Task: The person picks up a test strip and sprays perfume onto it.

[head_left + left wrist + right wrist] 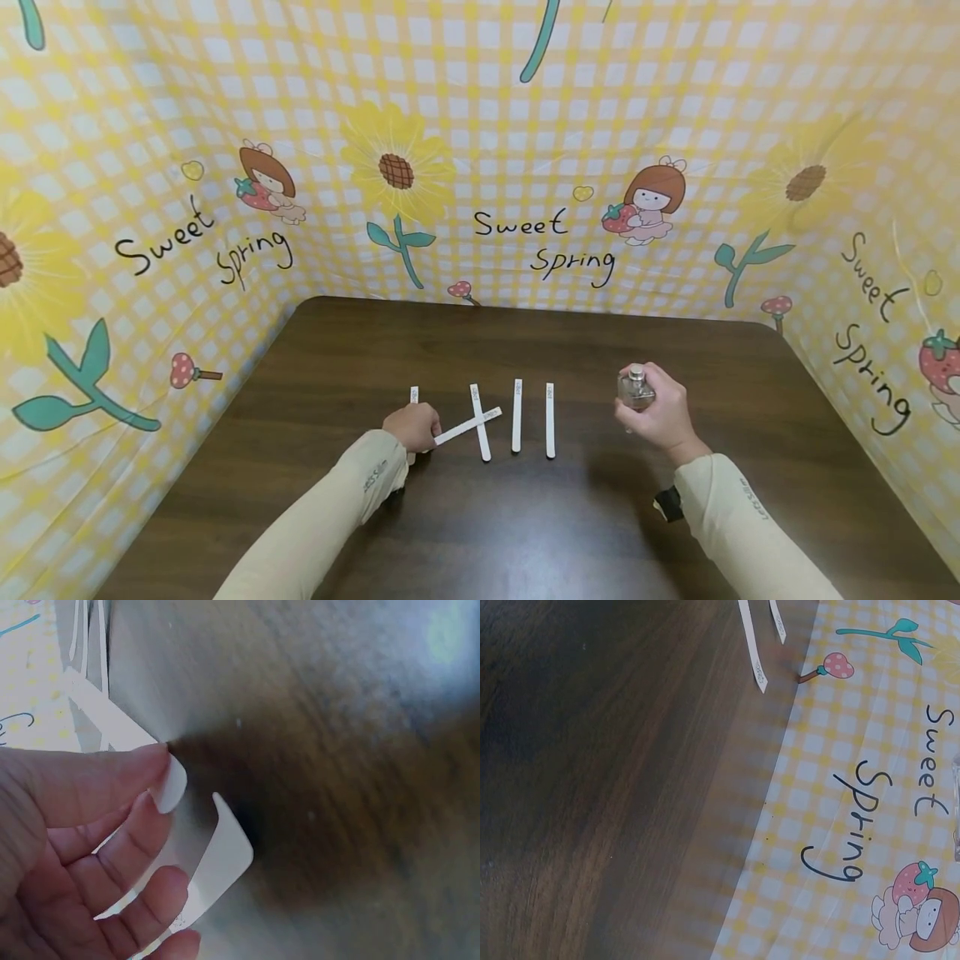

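My left hand [412,427] pinches the rounded end of a white paper test strip [112,712] between thumb and fingers. In the head view that strip slants to the right across an upright strip [482,442]. Another strip [221,862] lies under the left hand's fingers, its far tip [414,394] showing past the knuckles. Two more strips [517,417] [551,421] stretch side by side to the right. My right hand [663,417] grips a small clear glass perfume bottle [636,392] with a silvery cap, held above the table; only its edge enters the right wrist view.
The dark wooden table [480,517] has rounded far corners. A yellow checked cloth [480,133] with printed flowers and lettering rises behind it and on both sides. Small printed letters mark the far ends of the strips.
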### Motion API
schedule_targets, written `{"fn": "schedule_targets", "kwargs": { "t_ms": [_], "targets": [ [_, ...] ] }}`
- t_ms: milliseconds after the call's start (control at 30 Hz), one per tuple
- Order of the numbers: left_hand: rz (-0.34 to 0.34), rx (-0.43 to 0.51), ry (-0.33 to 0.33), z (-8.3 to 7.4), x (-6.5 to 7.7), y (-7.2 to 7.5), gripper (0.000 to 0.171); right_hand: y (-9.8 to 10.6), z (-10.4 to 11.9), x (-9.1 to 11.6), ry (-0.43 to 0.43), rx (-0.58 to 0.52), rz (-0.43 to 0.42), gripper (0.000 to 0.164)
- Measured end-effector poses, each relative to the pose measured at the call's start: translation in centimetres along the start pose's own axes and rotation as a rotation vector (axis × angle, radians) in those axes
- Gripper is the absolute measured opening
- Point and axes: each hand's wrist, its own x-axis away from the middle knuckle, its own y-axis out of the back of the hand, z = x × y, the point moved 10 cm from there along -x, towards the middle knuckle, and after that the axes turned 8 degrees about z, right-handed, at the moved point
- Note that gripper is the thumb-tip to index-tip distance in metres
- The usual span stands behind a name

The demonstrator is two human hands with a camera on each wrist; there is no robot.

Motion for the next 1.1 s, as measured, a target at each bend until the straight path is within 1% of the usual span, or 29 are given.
{"fn": "schedule_targets", "kwargs": {
  "t_ms": [67, 200, 267, 300, 433, 500, 567, 667, 767, 867, 967, 1100],
  "targets": [
    [-0.002, 0.005, -0.004, -0.2, 0.1, 0.1, 0.016, -0.1, -0.2, 0.1, -0.001, -0.003, 0.003, 0.033],
    [-0.022, 0.026, -0.002, -0.4, 0.4, 0.6, 0.019, -0.8, -2.0, 0.8, -0.008, 0.011, 0.014, 0.034],
    [-0.044, 0.066, -0.009, -0.5, 0.6, 0.9, 0.018, -1.0, -2.8, 1.3, -0.009, 0.015, 0.018, 0.035],
    [-0.059, 0.099, -0.026, -0.7, 0.6, 1.1, 0.017, -1.1, -3.0, 1.4, -0.007, 0.015, 0.021, 0.036],
    [-0.091, 0.318, -0.093, -1.7, 1.0, 2.2, 0.008, -1.2, -3.5, 1.5, -0.005, 0.005, 0.04, 0.039],
    [-0.095, 0.438, -0.121, -2.3, 1.3, 2.8, 0.005, -1.2, -3.4, 1.4, -0.015, 0.006, 0.049, 0.044],
    [-0.098, 0.541, -0.121, -2.6, 1.6, 3.4, 0.004, -1.1, -3.0, 1.1, -0.031, 0.002, 0.056, 0.05],
    [-0.089, 0.688, -0.108, -2.9, 2.0, 4.1, 0.005, -0.8, -1.4, 0.2, -0.054, -0.019, 0.06, 0.057],
    [-0.074, 0.793, -0.101, -3.3, 2.5, 4.7, 0.008, -0.5, -0.1, -0.6, -0.084, -0.065, 0.072, 0.061],
    [-0.056, 0.848, -0.112, -3.9, 2.9, 5.1, 0.011, -0.5, 0.3, -0.9, -0.108, -0.109, 0.086, 0.062],
    [-0.046, 0.868, -0.121, -4.6, 3.3, 5.5, 0.012, -0.6, 0.5, -1.1, -0.097, -0.111, 0.084, 0.058],
    [-0.052, 0.878, -0.123, -5.3, 3.9, 5.9, 0.012, -1.1, -1.0, -0.7, -0.079, -0.086, 0.064, 0.058]
  ]
}}
